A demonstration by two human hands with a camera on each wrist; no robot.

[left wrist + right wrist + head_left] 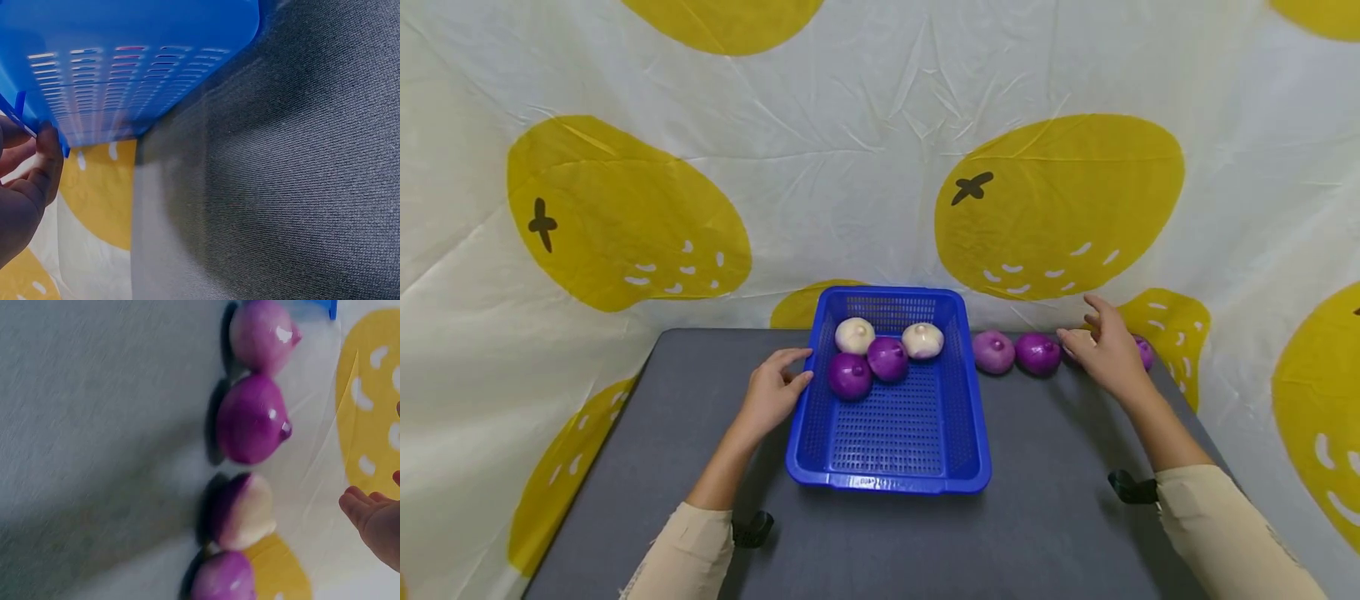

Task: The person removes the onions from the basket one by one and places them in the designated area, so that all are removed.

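A blue slotted basket (891, 433) stands mid-table and holds two white onions (854, 334) and two purple onions (887, 358) at its far end. My left hand (792, 369) rests against the basket's left rim with relaxed fingers; in the left wrist view its fingertips (49, 150) touch the rim of the basket (125, 62). My right hand (1093, 335) hovers with spread fingers over a row of onions on the table: a pale purple one (262, 334), a purple one (250, 419), a white-and-purple one (244, 512) and another purple one (225, 578). It holds nothing.
The dark grey table (1045, 517) runs up to a white backdrop with yellow lemon shapes (1060, 204), right behind the onion row. Bare tabletop lies in front of the basket and on both sides of it.
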